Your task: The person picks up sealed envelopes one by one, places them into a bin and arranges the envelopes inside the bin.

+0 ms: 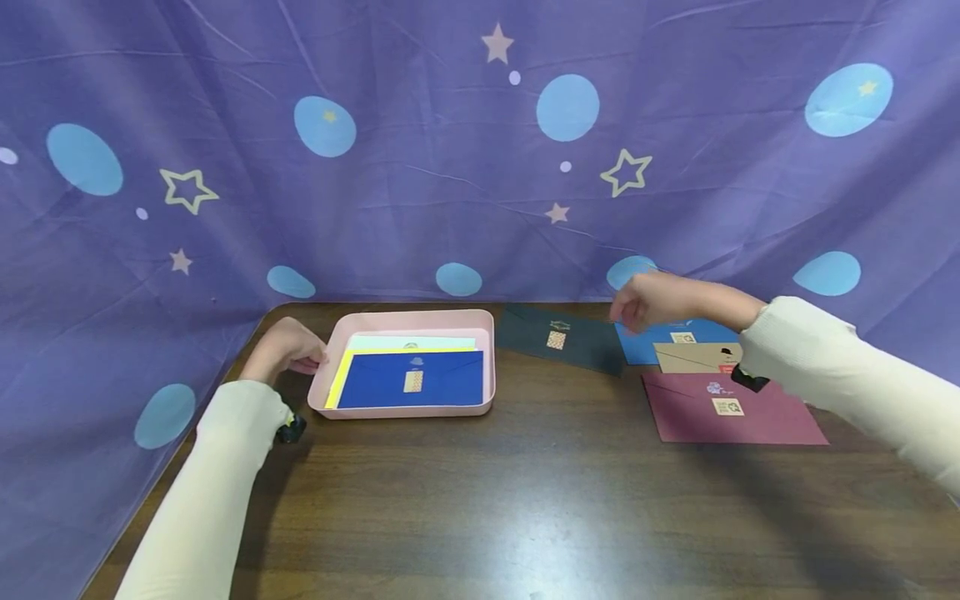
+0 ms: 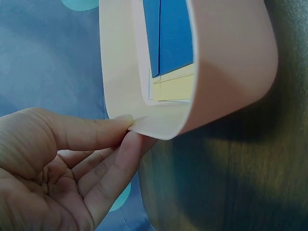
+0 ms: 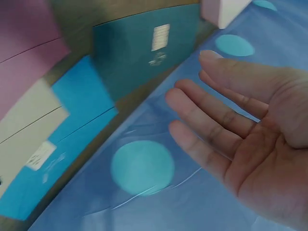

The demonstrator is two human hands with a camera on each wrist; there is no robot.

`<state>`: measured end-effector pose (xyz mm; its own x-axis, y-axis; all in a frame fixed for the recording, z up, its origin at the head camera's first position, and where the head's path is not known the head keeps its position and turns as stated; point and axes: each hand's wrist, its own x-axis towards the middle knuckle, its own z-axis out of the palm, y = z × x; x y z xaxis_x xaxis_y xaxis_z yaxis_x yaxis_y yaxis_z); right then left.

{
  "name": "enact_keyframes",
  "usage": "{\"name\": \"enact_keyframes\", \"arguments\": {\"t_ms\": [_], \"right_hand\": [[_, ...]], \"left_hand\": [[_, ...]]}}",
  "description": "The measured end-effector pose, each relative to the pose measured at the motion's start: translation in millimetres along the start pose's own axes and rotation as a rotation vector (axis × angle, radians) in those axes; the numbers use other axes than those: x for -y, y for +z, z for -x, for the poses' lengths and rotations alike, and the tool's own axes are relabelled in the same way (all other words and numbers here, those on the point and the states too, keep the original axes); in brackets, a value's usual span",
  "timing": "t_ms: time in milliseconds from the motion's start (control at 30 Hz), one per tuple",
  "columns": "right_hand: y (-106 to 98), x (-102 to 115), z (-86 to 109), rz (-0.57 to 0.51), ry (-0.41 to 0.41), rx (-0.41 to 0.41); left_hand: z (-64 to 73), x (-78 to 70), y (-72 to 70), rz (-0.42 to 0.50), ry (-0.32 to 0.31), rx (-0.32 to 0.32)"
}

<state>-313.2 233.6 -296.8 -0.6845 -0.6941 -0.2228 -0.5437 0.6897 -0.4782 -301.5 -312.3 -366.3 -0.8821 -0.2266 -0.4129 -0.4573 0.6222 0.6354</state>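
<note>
My left hand [image 1: 288,343] pinches the left rim of a pink tray [image 1: 405,412] between thumb and fingers; the left wrist view shows this grip closely. Stacked in the tray are a dark blue envelope [image 1: 450,383], a yellow one [image 1: 339,383] beneath it and a pale one [image 1: 375,342] at the back. My right hand [image 3: 250,130] holds nothing, its fingers loosely bent. In the head view it hovers over the right end of a dark green envelope [image 1: 525,329] and the bright blue envelope [image 1: 637,348] beside it.
Right of the green envelope, a beige envelope [image 1: 678,358] overlaps the bright blue one, and a burgundy envelope [image 1: 690,421] lies nearest the front. All rest on a brown wooden table [image 1: 420,500]. A purple curtain [image 1: 412,225] with stars and dots hangs along the back and left edges.
</note>
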Motion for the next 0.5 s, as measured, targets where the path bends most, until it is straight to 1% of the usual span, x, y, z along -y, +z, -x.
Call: {"name": "enact_keyframes", "arguments": {"t_ms": [100,300,500], "right_hand": [[3.0,-10.7,7.3,0.028,0.002,0.026],[11.8,-30.6,19.1,0.102,0.041,0.039],[22.9,-46.5,26.0,0.126,0.07,0.076]], "left_hand": [[-0.8,1.3,-0.8,0.016,0.008,0.01],[-2.3,3.0,-1.0,0.032,0.0,0.024],[-1.9,1.6,0.0,0.032,0.01,0.029]]}}
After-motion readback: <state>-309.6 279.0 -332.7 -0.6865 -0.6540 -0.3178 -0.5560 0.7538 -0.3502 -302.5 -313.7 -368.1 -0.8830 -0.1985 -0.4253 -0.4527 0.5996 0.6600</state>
